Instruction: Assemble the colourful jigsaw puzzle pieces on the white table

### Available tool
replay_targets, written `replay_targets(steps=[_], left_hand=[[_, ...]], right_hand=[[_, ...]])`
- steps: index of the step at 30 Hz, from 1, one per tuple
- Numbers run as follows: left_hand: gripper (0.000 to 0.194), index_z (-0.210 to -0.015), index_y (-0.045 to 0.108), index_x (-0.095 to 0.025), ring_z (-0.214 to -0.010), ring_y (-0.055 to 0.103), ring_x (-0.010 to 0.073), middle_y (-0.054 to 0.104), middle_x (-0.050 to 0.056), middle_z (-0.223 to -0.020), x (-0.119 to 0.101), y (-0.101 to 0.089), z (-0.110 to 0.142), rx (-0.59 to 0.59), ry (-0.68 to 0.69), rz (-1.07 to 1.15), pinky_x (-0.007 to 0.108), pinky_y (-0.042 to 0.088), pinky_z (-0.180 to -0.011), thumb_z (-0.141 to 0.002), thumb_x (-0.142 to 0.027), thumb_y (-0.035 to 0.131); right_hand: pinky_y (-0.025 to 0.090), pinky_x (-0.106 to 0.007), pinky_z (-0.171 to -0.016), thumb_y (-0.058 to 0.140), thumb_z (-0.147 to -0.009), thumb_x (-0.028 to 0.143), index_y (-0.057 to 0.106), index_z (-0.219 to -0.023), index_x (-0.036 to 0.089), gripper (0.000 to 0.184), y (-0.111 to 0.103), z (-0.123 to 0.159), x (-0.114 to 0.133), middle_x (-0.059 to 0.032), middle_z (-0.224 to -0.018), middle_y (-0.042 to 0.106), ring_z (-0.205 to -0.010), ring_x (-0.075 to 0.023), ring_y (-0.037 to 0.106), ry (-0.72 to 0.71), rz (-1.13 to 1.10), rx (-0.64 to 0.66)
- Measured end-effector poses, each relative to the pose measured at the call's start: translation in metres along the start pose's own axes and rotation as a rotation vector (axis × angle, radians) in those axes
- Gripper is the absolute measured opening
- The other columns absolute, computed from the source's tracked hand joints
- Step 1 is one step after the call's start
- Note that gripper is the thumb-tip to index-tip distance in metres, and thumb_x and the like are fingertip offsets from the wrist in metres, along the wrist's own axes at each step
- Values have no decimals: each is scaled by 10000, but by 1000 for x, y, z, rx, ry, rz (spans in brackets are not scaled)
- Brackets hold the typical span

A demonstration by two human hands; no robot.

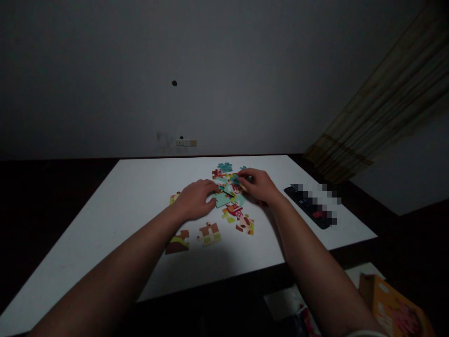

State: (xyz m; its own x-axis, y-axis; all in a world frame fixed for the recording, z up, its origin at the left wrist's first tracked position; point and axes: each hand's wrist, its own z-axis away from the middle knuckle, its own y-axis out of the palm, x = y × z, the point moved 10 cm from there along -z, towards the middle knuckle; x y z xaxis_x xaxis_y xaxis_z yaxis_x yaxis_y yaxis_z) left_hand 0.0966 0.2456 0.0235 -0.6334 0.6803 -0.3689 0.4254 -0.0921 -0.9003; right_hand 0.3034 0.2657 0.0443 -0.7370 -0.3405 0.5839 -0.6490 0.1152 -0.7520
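Two puzzle pieces (211,235) lay unjoined toward near tabletop (91,220) edge — heap (222,201) unsorted; right grip (260,185) pinched teal piece (235,179), left grip (196,199) unclear.

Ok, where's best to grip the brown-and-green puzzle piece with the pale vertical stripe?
Likely the left and right edges of the striped puzzle piece, coming from above its near side: it lies flat and separate, and the heap of pieces sits beyond it.
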Motion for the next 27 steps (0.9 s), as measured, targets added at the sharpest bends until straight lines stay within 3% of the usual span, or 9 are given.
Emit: replay_targets(steps=[3,7,14,17,20,25,27], left_hand=[[383,-1335,767,-269,-1404,676,329,761,117,-1469,0,0,0,-5,4,2,552,546,-1211,-965,-267,666],[390,-1338,767,-266,-1405,677,329,756,113,-1481,0,0,1,-11,13,-6,539,542,-1216,-962,-277,662],[383,-1336,766,-264,-1413,671,333,757,115,-1478,0,-1,0,-8,-9,-7,537,544,-1213,-966,-269,669],[395,-1347,764,-259,-1419,668,328,753,112,-1484,-1,-1,0,0,-3,-2,533,536,-1225,-965,-264,665],[399,-1359,760,-260,-1419,667,336,746,115,-1495,0,0,1,3,1,-7,546,537,-1221,-974,-276,655],[380,-1330,768,-259,-1377,691,345,750,121,-1479,1,1,1,2,2,-35,543,569,-1172,-967,-285,658],[376,-1322,772,-254,-1360,701,348,756,124,-1469,0,1,0,3,9,-41,547,578,-1157,-963,-283,661]], right_hand=[[525,-508,-1177,723,-1026,334,798,-1381,223,379,4,-5,-11,-163,-1407,793,-1332,-353,689,29,208,-37],[506,-503,-1190,773,-1005,348,761,-1440,199,460,13,-9,-18,-184,-1444,773,-1359,-375,648,50,317,5],[575,-433,-1048,700,-997,257,818,-1278,214,308,-8,-11,-9,-133,-1267,829,-1140,-291,756,48,73,-149],[593,-400,-992,728,-954,269,855,-1132,233,222,6,-9,8,-92,-1171,849,-1057,-261,770,-59,-36,-18],[602,-378,-952,703,-896,215,871,-1080,247,251,15,-6,12,-64,-1128,862,-1005,-245,780,-64,-106,109],[592,-401,-977,593,-910,185,871,-1104,213,341,-50,0,-19,-102,-1152,858,-1051,-275,785,107,4,-224],[582,-390,-947,597,-924,178,859,-1137,215,340,-62,4,-30,-110,-1168,855,-1039,-277,785,176,121,-185]])
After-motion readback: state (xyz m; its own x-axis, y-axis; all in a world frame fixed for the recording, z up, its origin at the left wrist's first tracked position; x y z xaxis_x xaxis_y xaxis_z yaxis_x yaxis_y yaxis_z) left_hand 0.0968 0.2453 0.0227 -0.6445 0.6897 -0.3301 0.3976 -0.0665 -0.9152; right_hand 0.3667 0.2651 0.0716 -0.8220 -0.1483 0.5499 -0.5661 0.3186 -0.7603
